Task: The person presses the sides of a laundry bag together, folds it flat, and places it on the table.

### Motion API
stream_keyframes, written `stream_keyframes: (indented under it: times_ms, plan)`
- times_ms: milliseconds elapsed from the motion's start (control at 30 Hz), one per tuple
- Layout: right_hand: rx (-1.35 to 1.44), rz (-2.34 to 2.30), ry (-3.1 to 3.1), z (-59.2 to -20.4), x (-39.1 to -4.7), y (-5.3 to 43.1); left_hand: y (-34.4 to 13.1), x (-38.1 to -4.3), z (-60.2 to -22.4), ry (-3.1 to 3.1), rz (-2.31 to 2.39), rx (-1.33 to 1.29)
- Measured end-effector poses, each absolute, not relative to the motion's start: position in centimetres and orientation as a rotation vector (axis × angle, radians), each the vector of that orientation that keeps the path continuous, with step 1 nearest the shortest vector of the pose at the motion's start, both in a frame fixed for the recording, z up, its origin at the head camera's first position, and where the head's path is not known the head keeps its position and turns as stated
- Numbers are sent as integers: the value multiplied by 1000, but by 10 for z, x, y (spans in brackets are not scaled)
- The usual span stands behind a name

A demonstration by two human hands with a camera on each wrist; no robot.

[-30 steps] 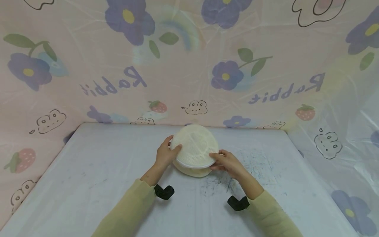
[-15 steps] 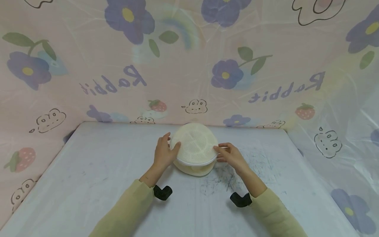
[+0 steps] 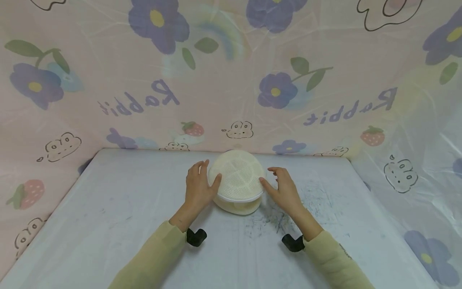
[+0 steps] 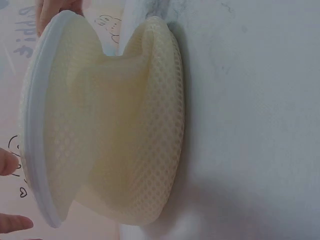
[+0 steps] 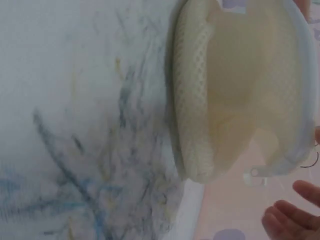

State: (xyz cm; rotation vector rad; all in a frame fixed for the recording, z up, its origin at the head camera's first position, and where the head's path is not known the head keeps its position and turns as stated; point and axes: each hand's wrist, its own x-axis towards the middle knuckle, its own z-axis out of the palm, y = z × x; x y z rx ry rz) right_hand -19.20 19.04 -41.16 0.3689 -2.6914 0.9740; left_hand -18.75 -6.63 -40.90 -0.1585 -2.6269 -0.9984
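A cream mesh laundry bag [image 3: 236, 176] stands on the table, its round top tilted and edged with a white zipper [image 4: 37, 125]. Its side wall sags inward between top and base, as the left wrist view shows. My left hand [image 3: 198, 186] is at the bag's left edge, thumb against the rim and the other fingers spread. At the right edge, my right hand [image 3: 285, 188] has its thumb tip by the rim and its fingers loosely bent, apart from the bag. A small zipper pull [image 5: 255, 172] shows in the right wrist view.
The white table [image 3: 151, 172] carries dark scribbled stains [image 3: 274, 216] right of the bag. A patterned curtain [image 3: 216, 92] rises behind and on both sides. Black wrist mounts [image 3: 196, 237] jut out by both sleeves.
Both hands have loosened from the bag's rim. The right hand has drawn away and spread; the left fingers have lifted off. The bag has stayed nearly in place.
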Motion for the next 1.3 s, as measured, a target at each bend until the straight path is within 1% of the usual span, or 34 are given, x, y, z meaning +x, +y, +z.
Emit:
stream_keyframes:
  times_ms: [133, 333, 1300]
  plan:
    - [477, 769, -2630, -413, -193, 191, -66, -187, -410, -2654, -899, -221]
    - [549, 632, -2656, -413, -193, 193, -66, -185, -408, -2719, -818, -282]
    - [728, 504, -2847, -416, -201, 181, -59, -188, -414, -2909, -677, -449]
